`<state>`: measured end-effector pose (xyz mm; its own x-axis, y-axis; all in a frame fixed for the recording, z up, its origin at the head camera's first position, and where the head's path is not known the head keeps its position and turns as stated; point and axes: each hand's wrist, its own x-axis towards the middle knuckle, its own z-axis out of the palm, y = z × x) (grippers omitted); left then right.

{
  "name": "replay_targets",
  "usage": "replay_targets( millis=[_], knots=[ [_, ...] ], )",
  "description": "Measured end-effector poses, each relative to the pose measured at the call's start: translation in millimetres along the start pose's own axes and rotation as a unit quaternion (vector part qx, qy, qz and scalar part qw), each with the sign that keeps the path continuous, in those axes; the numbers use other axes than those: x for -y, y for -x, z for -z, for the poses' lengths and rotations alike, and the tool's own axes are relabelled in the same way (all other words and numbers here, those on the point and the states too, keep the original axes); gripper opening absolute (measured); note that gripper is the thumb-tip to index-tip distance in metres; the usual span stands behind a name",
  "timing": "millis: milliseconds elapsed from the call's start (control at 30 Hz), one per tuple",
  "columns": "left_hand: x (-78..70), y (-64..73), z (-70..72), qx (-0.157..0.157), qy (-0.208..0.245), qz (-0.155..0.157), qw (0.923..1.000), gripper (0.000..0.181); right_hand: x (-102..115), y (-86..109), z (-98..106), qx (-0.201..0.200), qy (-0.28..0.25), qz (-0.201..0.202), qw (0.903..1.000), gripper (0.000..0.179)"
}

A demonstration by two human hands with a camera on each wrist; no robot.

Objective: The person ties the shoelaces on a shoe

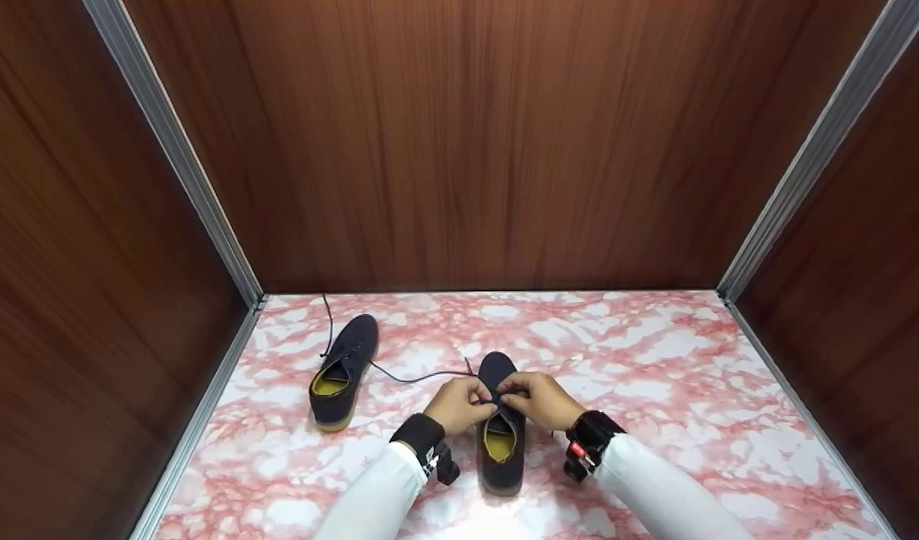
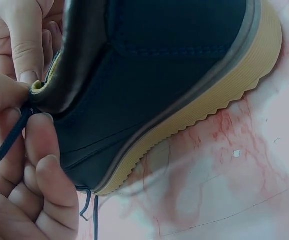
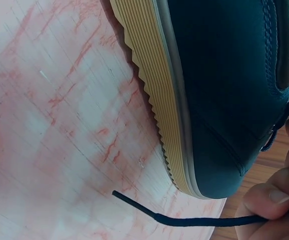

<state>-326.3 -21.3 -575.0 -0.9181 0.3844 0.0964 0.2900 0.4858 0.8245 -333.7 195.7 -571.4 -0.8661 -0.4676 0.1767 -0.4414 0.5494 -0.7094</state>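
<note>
A dark navy lace-up shoe (image 1: pixel 502 474) with a yellow insole stands in front of me, its toe pointing away. My left hand (image 1: pixel 459 405) is at the left side of its lacing and pinches a bent loop of shoelace (image 2: pixel 8 142) between thumb and fingers. From the other side my right hand (image 1: pixel 547 403) holds the lace close to the tongue, its fingertips nearly meeting the left ones. In the right wrist view a loose lace end (image 3: pixel 204 221) sticks out from under the curled right fingers. The knot area is mostly covered by fingers.
A matching shoe (image 1: pixel 331 409) stands to the left, its laces undone; one lace (image 1: pixel 410 380) trails right toward the nearer shoe. Brown wood-grain panels (image 1: pixel 459 150) with metal corner strips enclose the red-and-white marbled surface (image 1: pixel 654 465) at the back and sides.
</note>
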Motion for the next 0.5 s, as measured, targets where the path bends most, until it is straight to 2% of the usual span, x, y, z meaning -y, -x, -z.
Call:
replay_targets(
  millis=[200, 500],
  knots=[
    [0.0, 0.8, 1.1, 0.002, 0.001, 0.007, 1.0, 0.015, -1.1, 0.4, 0.0, 0.011, 0.004, 0.02, 0.9997, 0.015],
    [0.5, 2.5, 0.1, -0.004, 0.007, 0.013, 0.9999, 0.016, 3.0, -0.2, 0.3, 0.013, -0.001, -0.001, 0.9999, 0.003]
  ],
)
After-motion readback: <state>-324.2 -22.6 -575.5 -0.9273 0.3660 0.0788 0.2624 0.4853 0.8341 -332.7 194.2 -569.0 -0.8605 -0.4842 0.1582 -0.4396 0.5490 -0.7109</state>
